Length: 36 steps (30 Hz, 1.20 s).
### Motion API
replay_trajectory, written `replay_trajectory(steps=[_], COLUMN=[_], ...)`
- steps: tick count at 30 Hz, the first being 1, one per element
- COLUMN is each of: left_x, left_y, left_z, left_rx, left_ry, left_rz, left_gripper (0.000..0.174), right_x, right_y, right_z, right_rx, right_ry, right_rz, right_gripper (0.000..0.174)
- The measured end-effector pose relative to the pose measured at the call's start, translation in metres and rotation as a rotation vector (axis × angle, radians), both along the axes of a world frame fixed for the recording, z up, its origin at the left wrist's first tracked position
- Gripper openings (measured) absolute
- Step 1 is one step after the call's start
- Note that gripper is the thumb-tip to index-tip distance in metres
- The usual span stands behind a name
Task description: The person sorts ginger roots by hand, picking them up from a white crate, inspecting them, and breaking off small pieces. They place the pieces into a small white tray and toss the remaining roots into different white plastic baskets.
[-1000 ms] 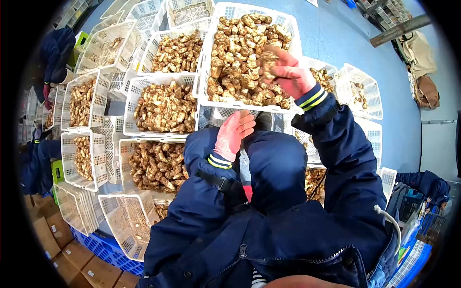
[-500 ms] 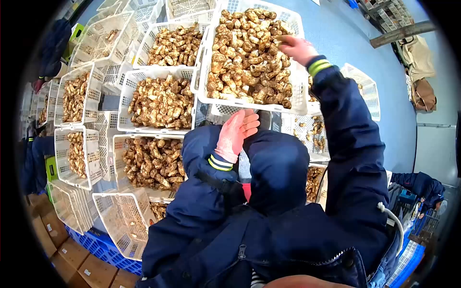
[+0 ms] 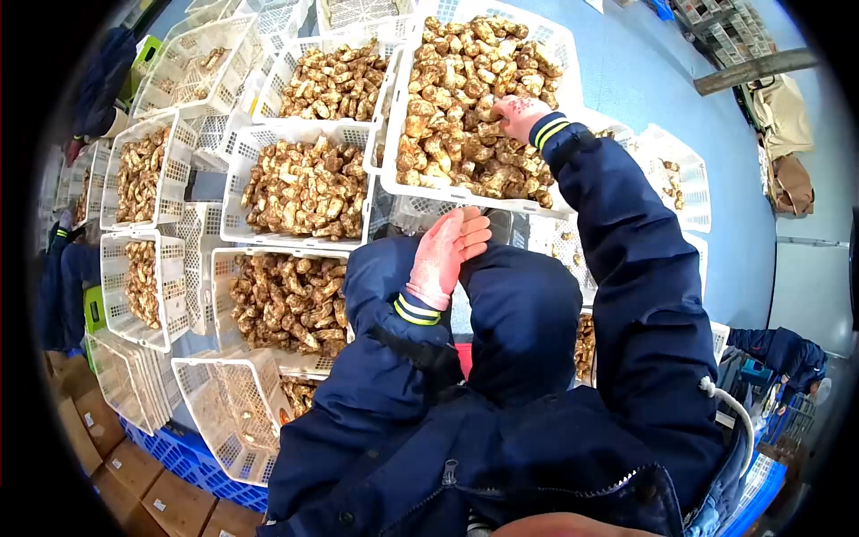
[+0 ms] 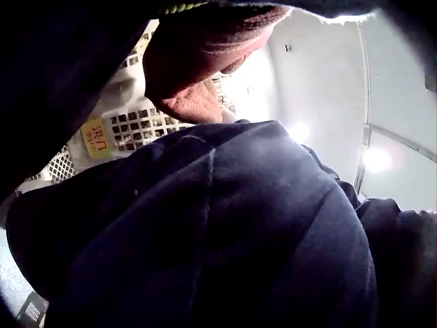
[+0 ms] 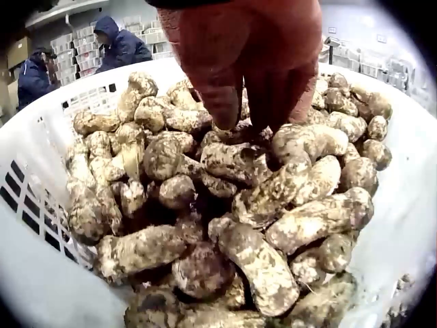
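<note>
In the head view, a large white basket [image 3: 573, 54] full of brown-and-white mushrooms [image 3: 474, 80] stands in front of the person's knees. The pink-gloved right hand [image 3: 521, 116] reaches into its right part. From the right wrist view, the fingers [image 5: 266, 96] point down, fairly straight, with their tips among the mushrooms [image 5: 259, 266]; the very tips are hidden by the pile. Palm up, the left hand [image 3: 446, 255] lies over the person's lap, fingers extended and nothing in it. The left wrist view shows only part of this gloved hand [image 4: 198, 75] above dark trousers [image 4: 205, 225].
More white baskets of mushrooms stand to the left, such as the middle basket [image 3: 234, 179]. A tilted basket [image 3: 228, 412] with few scraps is at lower left, above cardboard boxes [image 3: 179, 501]. Other people [image 5: 123, 44] work in the background. A wooden beam [image 3: 756, 70] is at upper right.
The right hand held a mushroom a second ago, then appeared at the basket's right side without it. Now it is lower, in the pile. The left hand stays palm up.
</note>
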<state>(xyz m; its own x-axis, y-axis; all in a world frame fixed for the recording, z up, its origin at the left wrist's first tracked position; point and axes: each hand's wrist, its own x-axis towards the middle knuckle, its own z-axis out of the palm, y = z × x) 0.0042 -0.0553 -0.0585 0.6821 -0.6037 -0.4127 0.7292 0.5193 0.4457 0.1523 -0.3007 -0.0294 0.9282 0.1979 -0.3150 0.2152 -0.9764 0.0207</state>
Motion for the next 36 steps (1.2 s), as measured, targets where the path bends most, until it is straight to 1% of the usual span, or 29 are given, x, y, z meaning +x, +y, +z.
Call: replay_trajectory(steps=[2,3,4,6,7,8,10,11,12,13,14,15,16,18,19,20,21,22,23,25,26,28,29,30,32,33,34,36], left_x=[-0.001,0.0,0.0,0.0,0.001,0.001,0.001,0.001,0.0,0.001,0.001,0.001,0.0,0.001,0.001,0.001,0.0,0.002,0.001,0.001,0.002,0.002,0.0,0.0,0.0,0.0,0.001,0.002], left_y=[0.001,0.0,-0.001,-0.001,-0.002,-0.002,-0.003,-0.002,-0.002,0.0,0.001,0.002,0.002,0.002,0.002,0.002,0.003,0.001,0.002,0.001,0.001,0.002,0.002,0.002,0.003,0.003,0.002,0.002], left_z=[0.002,0.001,0.0,0.003,0.004,0.003,-0.001,-0.001,-0.002,-0.006,-0.006,-0.007,-0.006,-0.005,-0.008,-0.011,-0.012,-0.017,-0.015,-0.012,-0.013,-0.017,-0.015,-0.015,-0.015,-0.015,-0.014,-0.014], left_rx=[-0.022,0.0,0.026,0.051,0.043,0.037,0.047,0.045,0.041,-0.001,-0.005,-0.009,-0.015,-0.008,-0.007,-0.006,-0.042,-0.026,-0.034,0.003,0.007,0.02,0.043,0.046,0.029,0.068,0.068,0.061], left_ry=[0.001,-0.007,-0.01,-0.032,-0.037,-0.038,-0.037,-0.024,-0.012,-0.03,-0.033,-0.038,-0.044,-0.036,-0.036,-0.036,-0.062,-0.048,-0.052,-0.046,-0.05,-0.072,-0.089,-0.088,-0.089,-0.081,-0.08,-0.072], left_rz=[0.001,-0.012,-0.025,-0.007,-0.004,-0.006,-0.01,-0.009,-0.007,-0.019,-0.017,-0.013,-0.009,-0.018,-0.02,-0.024,-0.024,-0.034,-0.032,-0.04,-0.048,-0.05,-0.053,-0.064,-0.056,-0.061,-0.07,-0.065], left_gripper=[0.037,0.039,0.041,0.041,0.041,0.041,0.04,0.04,0.04,0.042,0.042,0.042,0.043,0.043,0.043,0.043,0.044,0.044,0.044,0.045,0.045,0.047,0.049,0.049,0.05,0.05,0.05,0.049], right_x=[-0.007,-0.003,-0.001,0.011,0.009,0.011,0.012,0.011,0.006,0.014,0.016,0.01,0.006,-0.021,-0.039,-0.055,-0.055,-0.055,-0.064,-0.082,-0.088,-0.101,-0.1,-0.103,-0.109,-0.113,-0.117,-0.122], right_y=[0.001,0.008,0.013,0.019,0.021,0.026,0.032,0.028,0.029,0.011,0.006,0.0,-0.008,0.005,0.006,0.014,-0.004,-0.019,-0.014,-0.003,-0.001,0.013,0.012,0.008,0.005,0.007,0.002,-0.005], right_z=[0.004,0.008,0.013,0.008,0.004,0.004,0.008,0.006,0.014,-0.01,-0.012,-0.013,-0.013,0.028,0.032,0.049,0.037,0.028,0.035,0.05,0.057,0.079,0.076,0.075,0.075,0.08,0.079,0.081], right_rx=[0.073,0.043,-0.009,-0.08,-0.104,-0.214,-0.212,-0.157,-0.185,-0.104,-0.023,0.225,0.387,0.824,1.574,1.728,2.085,2.381,2.362,2.284,2.284,2.12,2.084,2.111,2.105,2.052,2.053,2.049], right_ry=[-0.125,-0.135,-0.127,-0.022,-0.019,0.016,0.048,0.019,-0.006,-0.081,-0.156,-0.233,-0.155,-0.029,0.075,0.024,0.339,0.675,0.553,0.32,0.336,0.232,0.216,0.223,0.136,0.049,0.041,0.075], right_rz=[0.018,-0.036,-0.019,-0.006,-0.014,-0.091,-0.14,-0.156,-0.108,-0.008,0.095,0.001,-0.202,-0.532,-0.739,-0.796,-0.502,-0.144,-0.24,-0.438,-0.409,-0.479,-0.406,-0.358,-0.423,-0.476,-0.484,-0.411], right_gripper=[0.038,0.042,0.042,0.041,0.038,0.036,0.032,0.03,0.026,0.025,0.026,0.03,0.032,0.039,0.044,0.031,0.016,0.011,0.009,0.014,0.028,0.054,0.059,0.053,0.046,0.04,0.04,0.041])
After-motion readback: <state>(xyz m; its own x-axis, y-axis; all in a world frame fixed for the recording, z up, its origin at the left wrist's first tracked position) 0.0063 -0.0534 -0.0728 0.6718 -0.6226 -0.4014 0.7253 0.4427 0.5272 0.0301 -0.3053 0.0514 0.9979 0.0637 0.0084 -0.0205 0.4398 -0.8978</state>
